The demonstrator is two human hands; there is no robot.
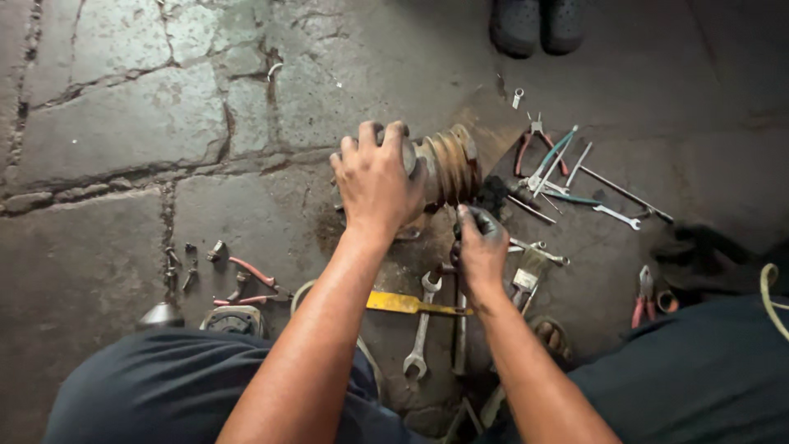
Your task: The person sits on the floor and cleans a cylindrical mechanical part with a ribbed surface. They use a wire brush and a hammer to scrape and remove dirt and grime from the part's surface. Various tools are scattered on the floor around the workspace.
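The grooved pulley assembly (440,168) is lying on the cracked stone floor (123,123) directly ahead of both hands, its long axis running left to right. The left hand (374,181) is nearer — fingers curled over the assembly's left end, gripping it. The right hand (481,247), greasy, is closing around a thin dark tool at the assembly's underside — exact kind unclear. Wrenches (419,329) are lying just below.

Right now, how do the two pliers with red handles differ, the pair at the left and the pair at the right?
The left pliers lie spread wide open, handles far apart; the right pliers lie nearly closed. The left pliers sit beside loose bolts, while the right pliers rest near a dark cloth. Both lie on the stone floor, untouched by either hand.
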